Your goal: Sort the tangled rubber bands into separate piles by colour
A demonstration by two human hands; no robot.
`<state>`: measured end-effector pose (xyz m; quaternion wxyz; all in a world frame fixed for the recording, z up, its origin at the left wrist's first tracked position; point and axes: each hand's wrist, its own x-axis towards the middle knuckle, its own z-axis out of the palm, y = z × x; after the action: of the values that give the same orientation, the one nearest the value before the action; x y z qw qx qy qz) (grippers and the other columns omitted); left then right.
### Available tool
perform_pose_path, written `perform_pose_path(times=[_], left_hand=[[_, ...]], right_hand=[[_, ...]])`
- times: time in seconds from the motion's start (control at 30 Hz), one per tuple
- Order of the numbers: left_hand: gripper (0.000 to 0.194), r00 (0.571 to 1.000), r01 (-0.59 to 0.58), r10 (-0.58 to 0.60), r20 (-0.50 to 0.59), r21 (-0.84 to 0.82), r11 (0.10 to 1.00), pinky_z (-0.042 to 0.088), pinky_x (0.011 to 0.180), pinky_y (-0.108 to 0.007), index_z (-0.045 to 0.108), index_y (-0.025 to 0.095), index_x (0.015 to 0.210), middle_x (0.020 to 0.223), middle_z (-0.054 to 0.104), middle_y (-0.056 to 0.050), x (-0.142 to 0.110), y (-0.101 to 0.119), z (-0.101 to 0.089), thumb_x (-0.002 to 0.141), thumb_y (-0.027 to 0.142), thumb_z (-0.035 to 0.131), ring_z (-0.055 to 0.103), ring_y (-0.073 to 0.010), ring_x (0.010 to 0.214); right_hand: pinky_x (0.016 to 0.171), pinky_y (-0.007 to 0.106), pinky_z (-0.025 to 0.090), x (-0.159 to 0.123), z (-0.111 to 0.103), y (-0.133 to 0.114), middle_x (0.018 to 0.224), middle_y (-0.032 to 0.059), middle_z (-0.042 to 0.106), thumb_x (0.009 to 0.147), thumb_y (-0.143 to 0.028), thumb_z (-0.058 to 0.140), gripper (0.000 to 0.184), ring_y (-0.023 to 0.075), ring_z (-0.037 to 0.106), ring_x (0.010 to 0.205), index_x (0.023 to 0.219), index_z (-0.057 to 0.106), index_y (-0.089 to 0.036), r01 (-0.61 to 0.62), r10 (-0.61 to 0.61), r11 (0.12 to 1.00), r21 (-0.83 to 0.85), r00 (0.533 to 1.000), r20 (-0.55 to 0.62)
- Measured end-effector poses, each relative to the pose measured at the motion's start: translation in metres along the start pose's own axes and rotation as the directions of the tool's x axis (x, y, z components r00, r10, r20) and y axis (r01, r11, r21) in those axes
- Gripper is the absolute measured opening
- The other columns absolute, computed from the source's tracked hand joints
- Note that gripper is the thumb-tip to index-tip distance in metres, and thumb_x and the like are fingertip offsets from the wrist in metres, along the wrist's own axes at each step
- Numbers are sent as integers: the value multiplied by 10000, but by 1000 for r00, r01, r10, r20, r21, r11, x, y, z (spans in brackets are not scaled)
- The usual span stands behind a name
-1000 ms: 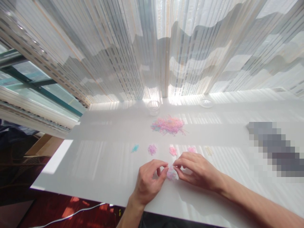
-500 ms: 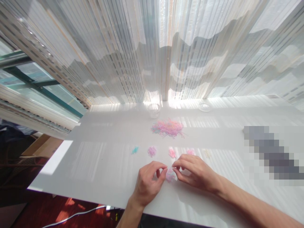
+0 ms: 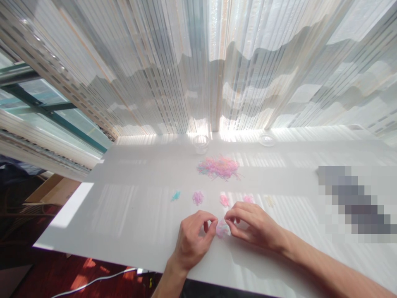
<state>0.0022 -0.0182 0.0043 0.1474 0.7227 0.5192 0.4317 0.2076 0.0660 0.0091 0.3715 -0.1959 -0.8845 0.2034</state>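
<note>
My left hand [image 3: 195, 234] is closed in a pinch, thumb against forefinger. Facing it a short way off, my right hand [image 3: 257, 223] pinches too; whatever the fingertips hold is too small to make out. Between and just below the fingertips lies a small mixed pile of thin pastel strands [image 3: 221, 230]. Beyond the hands runs a row of little clumps: teal [image 3: 176, 195], purple [image 3: 198, 198], coral pink [image 3: 224, 200], pink [image 3: 248, 199] and pale yellow [image 3: 270, 201]. A larger tangled heap of mixed strands [image 3: 219, 167] rests farther back.
A clear plastic cup [image 3: 201, 145] stands behind the heap, with a clear shallow lid or dish [image 3: 267, 141] to its right. Striped curtains [image 3: 214, 82] hang along the white table's [image 3: 124, 231] far edge. A blurred-out dark patch [image 3: 356, 203] covers part of the right side.
Both hands hold nearly the same pinched pose, with very slight fingertip movement. The view has shifted a little; the clumps and heap look unchanged.
</note>
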Motion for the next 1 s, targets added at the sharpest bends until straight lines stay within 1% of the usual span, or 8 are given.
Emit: perform_pose_path(times=[0.37,0.43,0.5,0.57,0.63,0.67,0.8,1.0], left_hand=[[72,1000,4,-4,8,1,1000,492,604,-221,648,198,947,796,711,-4,0,2,-1,989,150,614,617,-110,629],[68,1000,3,-2,-14,18,1000,495,604,-215,665,197,965,804,720,-1,1,2,-5,983,144,626,623,-106,631],[71,997,9,-3,-79,83,997,492,597,-211,686,197,982,810,730,3,2,0,-13,973,141,643,618,-101,619],[70,975,70,-29,-219,182,981,478,571,-205,708,197,971,802,730,8,4,-7,-25,965,152,654,599,-93,592],[62,920,204,-94,-380,259,944,470,553,-208,729,190,940,785,727,3,5,-18,-38,955,203,671,580,-98,576],[88,893,263,-121,-433,284,922,461,541,-209,739,188,921,769,721,1,6,-23,-45,952,237,673,564,-101,565],[162,844,426,-218,-490,367,827,450,564,-230,774,191,897,719,699,1,6,-42,-59,928,303,661,520,-106,524],[204,789,569,-350,-504,388,725,419,573,-246,794,201,872,689,686,-6,4,-49,-56,880,339,644,545,-126,532]], right_hand=[[565,234,457,0,-1,-1,686,-4,650,960,-137,550,113,119,588,582,914,636,-193,11,-11,1000,-2,1000,-10],[565,236,460,0,-2,0,691,2,652,969,-150,559,102,122,592,586,924,643,-185,7,-7,1000,-7,1000,-11],[564,238,462,0,-3,1,693,5,654,974,-157,564,99,124,596,589,929,648,-181,5,-5,1000,-14,1000,-8],[560,241,459,0,-3,1,691,6,654,979,-154,558,109,127,595,591,931,652,-179,10,-10,1000,-23,1000,-5],[557,245,455,0,-2,2,690,7,655,981,-145,544,128,129,593,591,928,654,-180,20,-20,999,-33,1000,0],[555,245,453,0,-2,1,689,8,656,980,-140,535,139,130,591,591,924,655,-182,25,-25,999,-37,1000,2],[556,246,450,0,-1,1,685,10,660,971,-123,508,171,131,589,591,910,653,-189,37,-36,999,-39,999,21],[576,251,460,-1,-2,1,690,18,670,975,-134,505,178,134,596,601,911,662,-187,15,-13,999,-37,998,54]])
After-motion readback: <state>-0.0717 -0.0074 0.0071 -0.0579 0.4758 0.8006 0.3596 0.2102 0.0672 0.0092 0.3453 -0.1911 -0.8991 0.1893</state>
